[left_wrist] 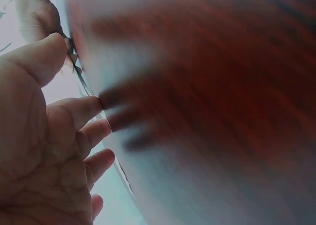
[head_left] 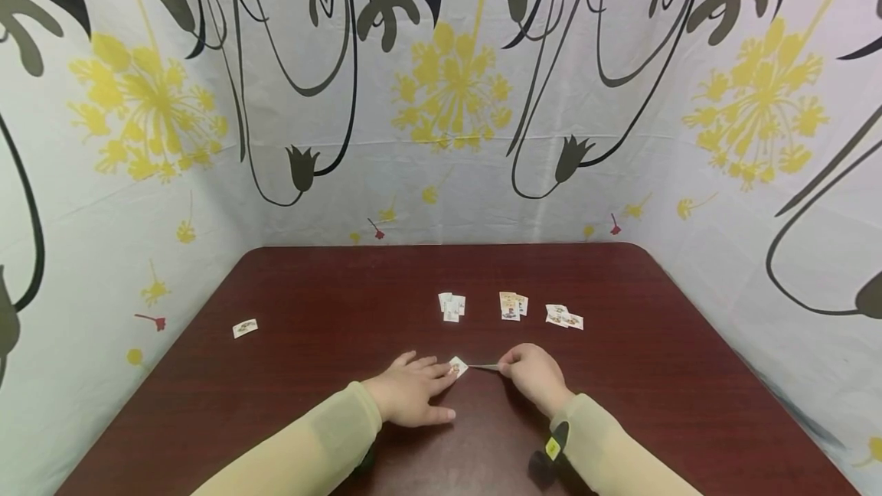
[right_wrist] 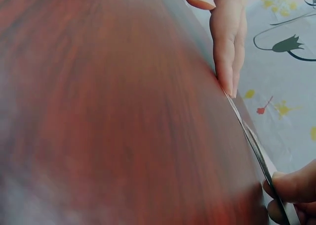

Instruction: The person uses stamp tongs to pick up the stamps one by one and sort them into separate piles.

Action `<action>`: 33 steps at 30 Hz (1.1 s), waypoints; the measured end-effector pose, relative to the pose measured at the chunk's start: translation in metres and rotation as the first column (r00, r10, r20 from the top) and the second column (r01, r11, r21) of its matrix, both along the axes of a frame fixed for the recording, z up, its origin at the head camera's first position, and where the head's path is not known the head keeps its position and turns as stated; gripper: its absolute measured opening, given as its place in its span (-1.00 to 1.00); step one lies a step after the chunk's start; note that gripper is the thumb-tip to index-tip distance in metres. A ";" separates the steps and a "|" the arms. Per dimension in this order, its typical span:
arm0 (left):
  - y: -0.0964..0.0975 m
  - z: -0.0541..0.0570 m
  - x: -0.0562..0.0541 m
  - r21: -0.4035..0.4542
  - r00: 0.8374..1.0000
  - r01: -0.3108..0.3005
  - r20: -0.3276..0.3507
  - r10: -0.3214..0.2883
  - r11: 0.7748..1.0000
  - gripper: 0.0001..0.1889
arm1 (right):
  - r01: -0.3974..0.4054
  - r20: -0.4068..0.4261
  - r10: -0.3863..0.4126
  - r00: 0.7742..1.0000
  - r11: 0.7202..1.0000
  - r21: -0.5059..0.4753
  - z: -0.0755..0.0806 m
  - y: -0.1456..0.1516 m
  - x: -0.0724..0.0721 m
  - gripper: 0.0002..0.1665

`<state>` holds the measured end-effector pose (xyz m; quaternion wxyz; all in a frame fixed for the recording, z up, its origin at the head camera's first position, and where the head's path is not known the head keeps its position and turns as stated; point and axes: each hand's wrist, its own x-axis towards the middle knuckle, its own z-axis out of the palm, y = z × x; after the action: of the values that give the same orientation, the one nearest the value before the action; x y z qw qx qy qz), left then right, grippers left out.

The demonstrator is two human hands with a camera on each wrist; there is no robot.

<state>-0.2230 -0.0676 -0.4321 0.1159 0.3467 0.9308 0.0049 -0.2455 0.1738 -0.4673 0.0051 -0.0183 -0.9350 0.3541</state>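
A small white card (head_left: 458, 367) with a printed picture lies on the table at the left fingertips. My left hand (head_left: 409, 393) is spread palm down, its fingertips touching the card's left edge. From the right, my right hand (head_left: 536, 378) pinches slim metal tweezers (head_left: 485, 367) between thumb and fingers. Their tip reaches the card's right side. In the right wrist view the tweezers (right_wrist: 256, 148) slant from the right fingers up toward the left fingertips. The left wrist view shows the left hand (left_wrist: 49, 131) from the palm side, fingers extended to the tabletop.
Farther back on the dark red table (head_left: 331, 282) lie three groups of small cards: a left group (head_left: 452, 306), a middle group (head_left: 511, 306) and a right group (head_left: 563, 317). One single card (head_left: 245, 327) lies far left. Patterned cloth (head_left: 441, 197) hangs around the table.
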 end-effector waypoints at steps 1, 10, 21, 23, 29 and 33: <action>0.000 0.000 0.000 0.000 1.000 0.000 0.000 0.000 1.000 -0.28 | -0.002 -0.003 0.002 1.000 1.000 0.000 0.000 0.000 0.000 -0.89; -0.001 0.000 -0.002 0.000 1.000 0.006 -0.020 -0.006 1.000 -0.29 | -0.018 0.019 0.018 1.000 0.999 -0.036 0.003 0.000 -0.005 -0.93; -0.002 -0.001 -0.002 0.010 1.000 0.004 -0.010 -0.004 1.000 -0.30 | -0.025 0.040 0.026 0.999 0.999 -0.021 0.002 -0.004 -0.012 -0.93; -0.002 -0.002 -0.002 0.009 1.000 0.005 -0.011 -0.004 1.000 -0.30 | -0.020 0.048 0.022 0.999 0.999 -0.030 0.001 -0.004 -0.012 -0.92; -0.002 -0.002 -0.003 0.007 1.000 0.018 -0.020 -0.018 1.000 -0.27 | -0.002 0.065 0.006 0.998 0.998 -0.059 0.000 -0.004 -0.010 -0.92; -0.002 -0.003 -0.004 0.013 0.998 0.030 -0.048 -0.029 0.999 -0.26 | 0.009 0.070 -0.004 0.998 0.998 -0.063 0.000 -0.004 -0.008 -0.91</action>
<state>-0.2268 -0.0695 -0.4349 0.0913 0.3612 0.9280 0.0011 -0.2534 0.1703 -0.4677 -0.0268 -0.0338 -0.9229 0.3826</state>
